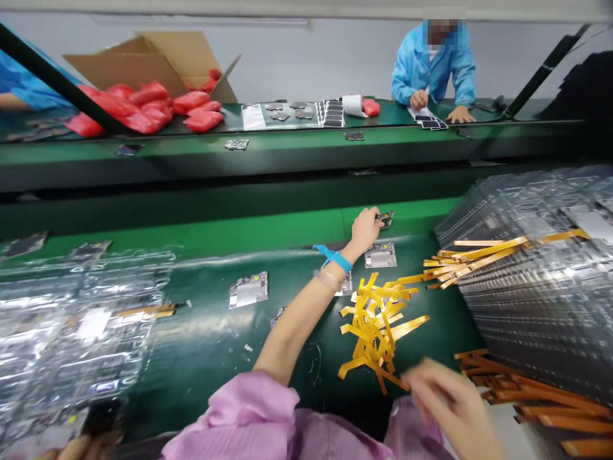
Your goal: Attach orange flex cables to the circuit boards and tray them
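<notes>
At twelve o'clock from the pile of yellow strips (pixel 373 335) on the dark green counter (pixel 205 345), the person's left hand (pixel 364 230) is stretched out, its grip closed on a circuit board (pixel 385 219) pinched by one edge over a bright green band (pixel 278 230). A blue wristband (pixel 340 259) circles that wrist. Just toward six o'clock from the held piece, a silver-faced board (pixel 382 257) lies flat; a similar loose board (pixel 249 291) rests between nine and ten o'clock from the pile. The right hand (pixel 450 402) is low, between four and five o'clock from the pile, fingers curled beside the nearest strip ends; it is blurred, so I cannot tell whether its grip holds one. At two o'clock, a tall stack of clear trays (pixel 527 306) carries a yellow bundle (pixel 488 259), while more plastic trays (pixel 43 319) spread at nine o'clock. Beyond, toward half past ten, red pouches (pixel 148 108) lie before a cardboard box (pixel 186 57). Between twelve and one o'clock, a co-worker in blue (pixel 433 70) has both hands down at some dark-and-white sheets (pixel 431 121).
</notes>
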Demonstrator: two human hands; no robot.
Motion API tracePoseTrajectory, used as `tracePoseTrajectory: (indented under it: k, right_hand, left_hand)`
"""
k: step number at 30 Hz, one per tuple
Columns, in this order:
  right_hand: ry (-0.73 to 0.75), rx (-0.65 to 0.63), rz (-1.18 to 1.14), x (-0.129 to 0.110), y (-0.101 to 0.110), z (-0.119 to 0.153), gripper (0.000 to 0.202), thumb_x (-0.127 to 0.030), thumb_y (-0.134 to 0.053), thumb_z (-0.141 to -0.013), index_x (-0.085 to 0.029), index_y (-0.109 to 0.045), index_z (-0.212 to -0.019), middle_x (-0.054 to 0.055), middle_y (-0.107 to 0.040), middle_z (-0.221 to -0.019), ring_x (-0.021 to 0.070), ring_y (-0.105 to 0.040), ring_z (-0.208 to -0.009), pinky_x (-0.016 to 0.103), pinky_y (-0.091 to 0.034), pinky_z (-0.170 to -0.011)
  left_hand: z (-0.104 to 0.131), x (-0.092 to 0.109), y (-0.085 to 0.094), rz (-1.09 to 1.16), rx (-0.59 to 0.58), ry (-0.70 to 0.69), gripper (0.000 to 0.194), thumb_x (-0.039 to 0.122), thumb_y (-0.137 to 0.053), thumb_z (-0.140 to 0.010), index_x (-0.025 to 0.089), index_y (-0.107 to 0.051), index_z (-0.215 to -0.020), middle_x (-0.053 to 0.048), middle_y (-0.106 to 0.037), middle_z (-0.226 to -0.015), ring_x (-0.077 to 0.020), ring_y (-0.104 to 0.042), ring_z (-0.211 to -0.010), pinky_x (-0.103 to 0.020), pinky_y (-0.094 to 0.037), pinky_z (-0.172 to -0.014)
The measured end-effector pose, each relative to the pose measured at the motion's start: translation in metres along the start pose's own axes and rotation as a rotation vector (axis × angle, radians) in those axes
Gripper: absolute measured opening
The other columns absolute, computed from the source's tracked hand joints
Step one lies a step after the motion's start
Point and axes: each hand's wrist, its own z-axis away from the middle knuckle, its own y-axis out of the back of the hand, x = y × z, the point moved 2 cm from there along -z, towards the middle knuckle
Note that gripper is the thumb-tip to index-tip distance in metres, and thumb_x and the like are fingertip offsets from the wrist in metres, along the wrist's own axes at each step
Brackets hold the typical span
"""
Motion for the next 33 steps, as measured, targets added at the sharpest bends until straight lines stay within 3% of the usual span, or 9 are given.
tracePoseTrajectory:
  k: [2,6,8,11,16,20,28,33]
  right_hand:
    - [0.027,-0.005,0.027,0.004,-0.021,-0.032,0.03,-0.042,-0.053,-0.1,-0.019,-0.071,-0.092,0.003,-0.07,-0.083,0.015,-0.066,-0.07,0.023,-0.052,-0.061]
    - [0.082,0.089,0.151,0.017,-0.051,-0.1,0.026,-0.036,-0.049,-0.101,-0.019,-0.069,-0.104,0.009,-0.069,-0.103,0.0215,-0.066,-0.086,0.032,-0.052,-0.078]
    - [0.109,0.067,0.178,0.019,-0.063,-0.123,0.022,-0.034,-0.052,-0.098,-0.019,-0.068,-0.105,0.01,-0.066,-0.105,0.0247,-0.064,-0.093,0.036,-0.05,-0.085]
    - [0.152,0.009,0.223,0.017,-0.076,-0.142,0.013,-0.026,-0.059,-0.093,-0.018,-0.067,-0.099,0.011,-0.063,-0.102,0.0282,-0.06,-0.098,0.039,-0.048,-0.088]
    - [0.164,-0.074,0.27,0.014,-0.079,-0.146,0.014,-0.012,-0.054,-0.089,-0.019,-0.061,-0.08,0.009,-0.062,-0.09,0.0267,-0.06,-0.093,0.036,-0.046,-0.084]
    - [0.073,-0.052,0.296,0.016,-0.077,-0.143,0.017,-0.01,-0.054,-0.086,-0.018,-0.061,-0.098,0.01,-0.066,-0.094,0.0263,-0.062,-0.089,0.034,-0.045,-0.077]
    - [0.007,-0.131,0.232,0.011,-0.07,-0.148,0.01,-0.016,-0.056,-0.084,-0.02,-0.059,-0.075,0.005,-0.067,-0.077,0.0219,-0.063,-0.071,0.031,-0.043,-0.069]
    - [0.016,-0.048,0.058,-0.01,-0.043,-0.119,0.012,-0.033,-0.044,-0.098,-0.023,-0.05,-0.098,0.003,-0.065,-0.088,0.0182,-0.064,-0.078,0.029,-0.047,-0.074]
  left_hand:
    - [0.022,0.005,0.022,0.041,0.025,-0.037,0.007,0.022,-0.064,-0.092,0.02,-0.059,-0.096,-0.004,-0.066,-0.096,-0.0208,-0.062,-0.091,-0.028,-0.042,-0.08]
    - [0.08,0.01,0.065,0.211,0.076,-0.057,0.013,0.028,-0.063,-0.089,0.021,-0.053,-0.087,0.004,-0.058,-0.074,-0.0144,-0.053,-0.07,-0.024,-0.038,-0.066]
    - [0.11,0.007,0.078,0.348,0.064,-0.026,0.016,0.027,-0.064,-0.086,0.021,-0.051,-0.082,0.006,-0.054,-0.071,-0.0129,-0.049,-0.066,-0.023,-0.036,-0.063]
    - [0.148,-0.006,0.083,0.498,-0.031,0.058,0.019,0.029,-0.066,-0.084,0.021,-0.049,-0.082,0.006,-0.053,-0.073,-0.0124,-0.048,-0.066,-0.022,-0.036,-0.063]
    - [0.196,-0.037,0.074,0.587,-0.121,0.194,0.021,0.033,-0.066,-0.084,0.02,-0.05,-0.081,0.003,-0.055,-0.079,-0.0156,-0.052,-0.076,-0.026,-0.04,-0.072]
    - [0.221,-0.058,0.068,0.549,-0.113,0.28,0.02,0.034,-0.065,-0.083,0.019,-0.051,-0.084,0.001,-0.055,-0.084,-0.0178,-0.051,-0.082,-0.029,-0.039,-0.078]
    - [0.235,-0.071,0.062,0.537,-0.101,0.35,0.023,0.039,-0.066,-0.083,0.021,-0.052,-0.086,0.0,-0.055,-0.086,-0.0198,-0.052,-0.086,-0.029,-0.039,-0.081]
    - [0.242,-0.066,0.055,0.66,-0.151,0.348,0.026,0.037,-0.067,-0.085,0.021,-0.055,-0.102,-0.004,-0.063,-0.103,-0.0235,-0.057,-0.102,-0.033,-0.041,-0.092]
